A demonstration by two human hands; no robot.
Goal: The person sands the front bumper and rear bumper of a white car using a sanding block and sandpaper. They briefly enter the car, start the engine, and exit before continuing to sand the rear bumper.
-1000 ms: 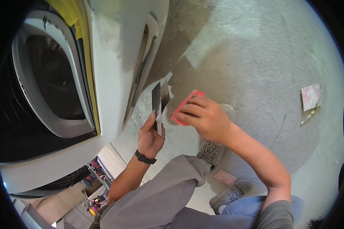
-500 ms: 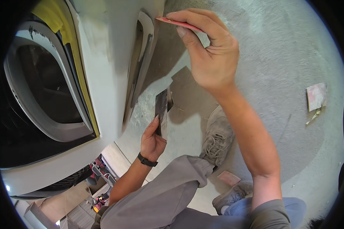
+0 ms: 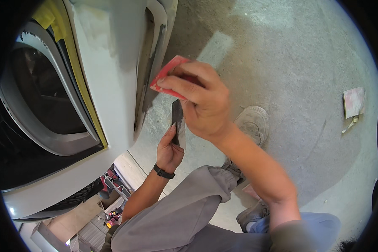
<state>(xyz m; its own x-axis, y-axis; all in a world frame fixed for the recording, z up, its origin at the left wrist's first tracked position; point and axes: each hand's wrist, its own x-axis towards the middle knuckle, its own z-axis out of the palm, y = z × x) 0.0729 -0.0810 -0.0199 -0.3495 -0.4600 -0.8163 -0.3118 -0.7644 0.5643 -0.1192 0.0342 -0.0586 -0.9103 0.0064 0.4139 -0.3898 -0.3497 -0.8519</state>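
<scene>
My right hand [image 3: 210, 105] is closed on a thin red filler spreader [image 3: 170, 70] with pale smears on it, pinched between fingers and thumb. It is held just above my left hand's plate and close to the side of the car's bumper [image 3: 122, 75]. My left hand [image 3: 170, 154], a dark band on its wrist, grips a flat dark rectangular plate [image 3: 177, 119] with a pale side. The plate's top end lies next to my right hand. On the pale bumper are blotchy patches beside a long vertical slot [image 3: 149, 54].
Yellow masking tape [image 3: 85, 90] borders the grey lamp surround [image 3: 67, 145] at left. A smeared pale square [image 3: 353, 102] lies on the concrete floor [image 3: 290, 75] at right. My bent knee [image 3: 172, 206] and shoes [image 3: 253, 122] are below. Assorted items [image 3: 113, 216] sit at lower left.
My right hand has come down and to the left with the red spreader, from above the slot's level toward the plate. The spreader now shows its flat face. My left hand stays nearly in place.
</scene>
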